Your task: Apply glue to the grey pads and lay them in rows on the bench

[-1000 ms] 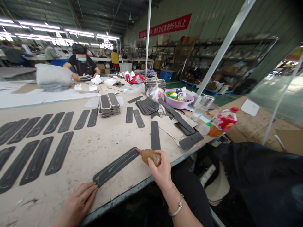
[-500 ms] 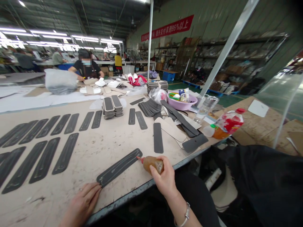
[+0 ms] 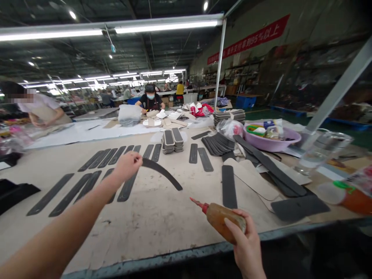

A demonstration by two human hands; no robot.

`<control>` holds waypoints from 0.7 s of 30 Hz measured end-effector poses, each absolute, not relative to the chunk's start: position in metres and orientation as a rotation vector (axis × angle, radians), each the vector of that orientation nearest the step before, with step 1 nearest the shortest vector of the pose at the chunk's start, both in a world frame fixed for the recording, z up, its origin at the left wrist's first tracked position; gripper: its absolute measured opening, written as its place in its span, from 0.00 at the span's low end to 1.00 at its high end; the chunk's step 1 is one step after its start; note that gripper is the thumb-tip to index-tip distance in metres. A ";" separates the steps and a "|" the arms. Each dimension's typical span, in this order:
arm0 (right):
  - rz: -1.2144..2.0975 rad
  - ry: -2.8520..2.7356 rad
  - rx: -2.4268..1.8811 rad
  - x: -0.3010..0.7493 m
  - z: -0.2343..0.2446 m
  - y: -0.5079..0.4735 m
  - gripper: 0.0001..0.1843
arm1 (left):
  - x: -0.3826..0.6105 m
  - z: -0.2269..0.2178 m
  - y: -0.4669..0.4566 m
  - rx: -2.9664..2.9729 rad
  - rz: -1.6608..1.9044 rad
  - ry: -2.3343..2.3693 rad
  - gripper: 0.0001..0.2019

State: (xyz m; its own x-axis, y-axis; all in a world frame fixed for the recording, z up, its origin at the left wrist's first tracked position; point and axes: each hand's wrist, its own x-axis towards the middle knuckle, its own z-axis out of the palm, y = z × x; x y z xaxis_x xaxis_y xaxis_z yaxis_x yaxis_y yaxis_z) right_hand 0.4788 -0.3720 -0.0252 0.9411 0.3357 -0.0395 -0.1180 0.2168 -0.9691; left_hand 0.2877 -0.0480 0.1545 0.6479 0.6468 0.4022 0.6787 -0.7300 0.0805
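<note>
My left hand (image 3: 128, 164) is stretched out over the table, its fingers pinching one end of a dark grey strip (image 3: 162, 172). The strip bends in a curve down to the right. My right hand (image 3: 247, 240), near the table's front edge, is wrapped round an amber squeeze bottle (image 3: 223, 221) with a red nozzle, which looks like a glue bottle. Its tip points up and left, apart from the strip. Beyond and below my left arm lie rows of dark strips (image 3: 62, 193) with glossy lines on some; my arm partly hides several.
Stacked pale-edged pieces (image 3: 173, 141) stand mid-table. Fanned dark strips (image 3: 217, 143), a purple basin (image 3: 271, 143), a clear jar (image 3: 322, 151) and a bottle of orange liquid (image 3: 356, 195) are at the right. One co-worker (image 3: 150, 99) sits across; another person (image 3: 43, 108) is at far left.
My left hand has lifted the strip off the table and carried it forward. My right hand still holds the bottle, now away from the strip. The view has turned left.
</note>
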 end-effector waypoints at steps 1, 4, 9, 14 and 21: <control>0.327 -0.192 -1.314 0.478 -0.025 -0.372 0.27 | 0.292 0.174 -0.037 -2.732 -0.653 -1.147 0.09; 0.364 -0.188 -1.296 0.478 -0.022 -0.373 0.28 | 0.297 0.210 -0.025 -2.527 -0.655 -1.148 0.11; 0.383 -0.167 -1.254 0.475 -0.015 -0.375 0.28 | 0.268 0.170 -0.052 -2.405 -0.478 -1.055 0.16; 0.409 -0.160 -1.248 0.473 -0.014 -0.374 0.27 | 0.231 0.067 -0.077 -2.630 0.007 -0.963 0.16; 0.398 -0.166 -1.221 0.469 -0.008 -0.374 0.26 | 0.228 0.014 -0.095 -2.669 0.164 -1.188 0.15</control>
State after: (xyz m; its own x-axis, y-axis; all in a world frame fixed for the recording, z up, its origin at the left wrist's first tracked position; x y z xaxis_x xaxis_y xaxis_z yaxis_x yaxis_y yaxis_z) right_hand 0.4690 -0.3736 -0.0079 0.9194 0.3836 -0.0874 -0.2078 0.2848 -0.9358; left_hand 0.2276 -0.0952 0.0136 0.6677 0.7443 -0.0141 0.7203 -0.6508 -0.2400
